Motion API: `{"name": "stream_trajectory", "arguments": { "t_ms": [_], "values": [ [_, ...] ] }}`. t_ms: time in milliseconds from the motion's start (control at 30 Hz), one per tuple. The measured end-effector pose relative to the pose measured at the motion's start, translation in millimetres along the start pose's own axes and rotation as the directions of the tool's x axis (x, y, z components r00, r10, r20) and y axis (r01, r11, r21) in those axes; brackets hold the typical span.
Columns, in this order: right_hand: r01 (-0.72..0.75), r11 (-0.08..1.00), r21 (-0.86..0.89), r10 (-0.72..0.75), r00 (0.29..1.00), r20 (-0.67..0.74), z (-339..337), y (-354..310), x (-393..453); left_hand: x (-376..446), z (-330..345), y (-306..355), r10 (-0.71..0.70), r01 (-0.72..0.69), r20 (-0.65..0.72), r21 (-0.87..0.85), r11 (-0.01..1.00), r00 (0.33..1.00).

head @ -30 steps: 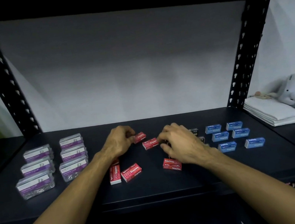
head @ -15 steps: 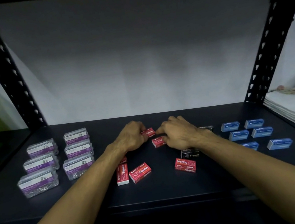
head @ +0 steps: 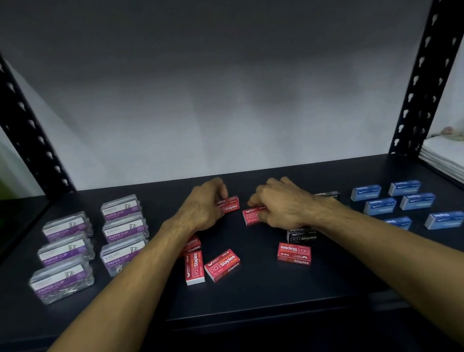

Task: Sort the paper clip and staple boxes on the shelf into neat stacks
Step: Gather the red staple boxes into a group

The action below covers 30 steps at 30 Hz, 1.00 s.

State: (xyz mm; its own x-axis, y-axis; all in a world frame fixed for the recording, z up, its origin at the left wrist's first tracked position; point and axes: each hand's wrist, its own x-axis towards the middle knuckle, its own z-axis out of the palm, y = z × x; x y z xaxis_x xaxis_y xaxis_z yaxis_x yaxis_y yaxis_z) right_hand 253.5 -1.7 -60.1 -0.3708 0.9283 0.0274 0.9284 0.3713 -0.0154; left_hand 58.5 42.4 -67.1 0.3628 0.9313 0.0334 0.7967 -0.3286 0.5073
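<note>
Your left hand [head: 205,208] curls its fingers round a small red cardboard staple box [head: 229,204] mid-shelf, its long axis running left to right, printed face up. Your right hand [head: 282,202] pinches a second red box [head: 252,215] just beside it, lying the same way. Both rest on the matte dark shelf [head: 258,288]. Clear, glossy plastic paper clip boxes [head: 92,245] sit in two rows at left; flat blue boxes [head: 395,203] lie at right.
</note>
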Motion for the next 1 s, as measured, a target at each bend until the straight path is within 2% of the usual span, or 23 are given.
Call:
{"name": "stream_trajectory", "arguments": {
  "t_ms": [200, 533, 1000],
  "values": [
    [0.017, 1.000, -0.011, -0.017, 0.999, -0.048, 1, 0, -8, -7, -5, -3, -0.009, 0.008, 0.012, 0.073, 0.997, 1.000],
    [0.029, 0.999, -0.016, -0.029, 0.998, -0.047, -2, 2, -13, -12, -9, -2, 0.006, -0.010, 0.033, 0.140, 0.990, 0.999],
    [-0.008, 1.000, -0.027, 0.005, 0.995, -0.101, 4, -11, 24, -15, -33, -19, 0.000, -0.023, 0.114, 0.202, 0.979, 0.993]
  ]
}}
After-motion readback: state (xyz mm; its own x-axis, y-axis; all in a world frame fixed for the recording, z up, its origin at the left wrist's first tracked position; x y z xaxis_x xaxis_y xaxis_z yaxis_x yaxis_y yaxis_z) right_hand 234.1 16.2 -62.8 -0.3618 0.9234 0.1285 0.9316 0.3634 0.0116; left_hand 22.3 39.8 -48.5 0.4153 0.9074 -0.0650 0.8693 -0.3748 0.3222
